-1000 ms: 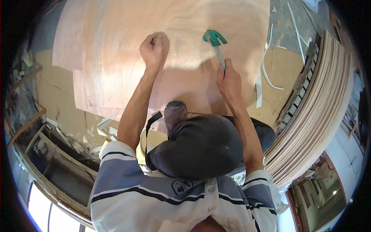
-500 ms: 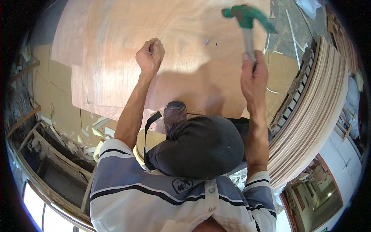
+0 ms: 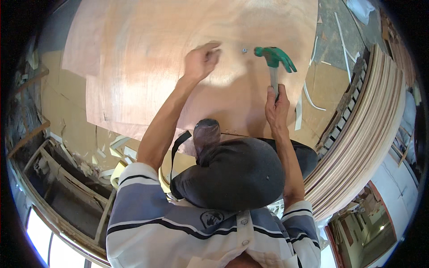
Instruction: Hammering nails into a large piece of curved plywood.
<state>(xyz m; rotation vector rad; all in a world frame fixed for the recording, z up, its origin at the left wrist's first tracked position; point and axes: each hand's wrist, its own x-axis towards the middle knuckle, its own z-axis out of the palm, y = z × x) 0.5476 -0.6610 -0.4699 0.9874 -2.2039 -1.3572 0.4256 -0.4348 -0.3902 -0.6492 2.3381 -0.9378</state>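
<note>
The hammer (image 3: 275, 58) is over the right part of the plywood sheet (image 3: 147, 53), nearer the right edge than the left; whether its head touches the wood I cannot tell. The right hand (image 3: 277, 111) has its grip closed around the grey handle, thumb laid along it. The hold sits back from the green head, probably so the head has room to swing and the knuckles stay out of its way.

The hammer's long axis runs from the hand toward the sheet's far edge, leaning slightly left. The head lies crosswise at the far end: its striking face points toward the left edge, while the claw points right and curves back toward the near edge.

Just beyond the striking face lies a small metallic bit (image 3: 244, 51), too small to identify. The left hand (image 3: 201, 62) is on its other side, fingers curled and blurred; I cannot tell whether its grip holds anything. It stands apart from the hammer, perhaps to keep the fingers clear. A shoe (image 3: 207, 134) is at the near edge, seemingly to bring both arms within reach.
</note>
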